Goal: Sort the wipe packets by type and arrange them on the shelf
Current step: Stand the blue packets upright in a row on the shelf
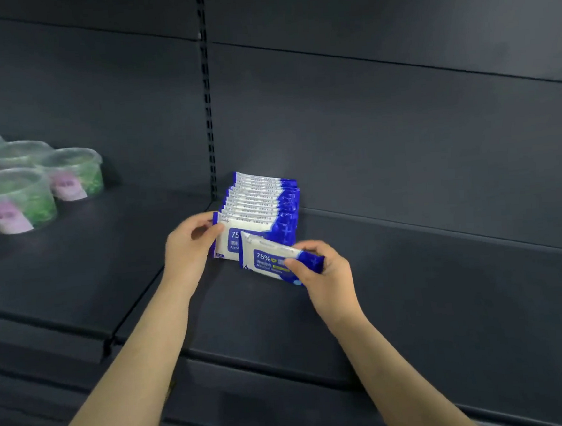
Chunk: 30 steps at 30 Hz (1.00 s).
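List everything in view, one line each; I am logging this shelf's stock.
row of blue-and-white plastic alcohol wipe packets: roughly a dozen, exact count unclear; standing on edge by the back panel, right bay.
single blue-and-white wipe packet: one; tilted, in front of the row.
clear plastic tubs with green and pink labels: at least five, cut off by the frame edge; left bay.
dark grey metal shelf: one level, two bays.
black slotted upright: one; at the back, between the bays.
left hand: holds the row's front packet at its left edge.
right hand: pinches the single packet's blue end.
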### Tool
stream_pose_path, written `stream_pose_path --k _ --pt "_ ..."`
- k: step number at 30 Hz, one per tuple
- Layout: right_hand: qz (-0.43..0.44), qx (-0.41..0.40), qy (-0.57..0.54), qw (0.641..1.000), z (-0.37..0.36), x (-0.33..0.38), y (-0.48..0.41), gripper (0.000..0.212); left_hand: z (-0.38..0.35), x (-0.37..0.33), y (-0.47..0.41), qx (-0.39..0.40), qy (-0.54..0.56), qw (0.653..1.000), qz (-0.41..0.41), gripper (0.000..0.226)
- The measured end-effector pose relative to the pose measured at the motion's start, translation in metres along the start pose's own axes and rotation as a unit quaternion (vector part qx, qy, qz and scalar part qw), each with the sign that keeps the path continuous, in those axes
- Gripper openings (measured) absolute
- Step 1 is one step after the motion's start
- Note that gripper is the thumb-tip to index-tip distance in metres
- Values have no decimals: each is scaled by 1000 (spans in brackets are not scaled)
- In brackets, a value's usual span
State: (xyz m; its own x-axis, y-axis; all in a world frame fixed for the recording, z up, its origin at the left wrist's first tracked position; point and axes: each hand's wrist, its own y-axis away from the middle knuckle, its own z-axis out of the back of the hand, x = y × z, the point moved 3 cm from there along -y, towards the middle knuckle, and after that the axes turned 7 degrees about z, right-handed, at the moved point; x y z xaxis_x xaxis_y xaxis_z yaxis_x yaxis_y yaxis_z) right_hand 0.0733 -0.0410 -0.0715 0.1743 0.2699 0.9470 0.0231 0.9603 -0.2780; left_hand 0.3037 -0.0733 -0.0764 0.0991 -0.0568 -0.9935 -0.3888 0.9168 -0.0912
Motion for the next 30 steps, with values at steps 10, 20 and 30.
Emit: stream_pose_path --k 10,20,30 --pt "103 -43 146 983 -41 -11 -23 36 3 -2 7 16 43 997 67 22" --pt "48 -29 146 988 -30 -19 -23 45 8 6 14 40 -88 995 12 50" --pt "27 -22 170 985 -33 -22 -25 49 6 5 16 39 -115 993 -5 46"
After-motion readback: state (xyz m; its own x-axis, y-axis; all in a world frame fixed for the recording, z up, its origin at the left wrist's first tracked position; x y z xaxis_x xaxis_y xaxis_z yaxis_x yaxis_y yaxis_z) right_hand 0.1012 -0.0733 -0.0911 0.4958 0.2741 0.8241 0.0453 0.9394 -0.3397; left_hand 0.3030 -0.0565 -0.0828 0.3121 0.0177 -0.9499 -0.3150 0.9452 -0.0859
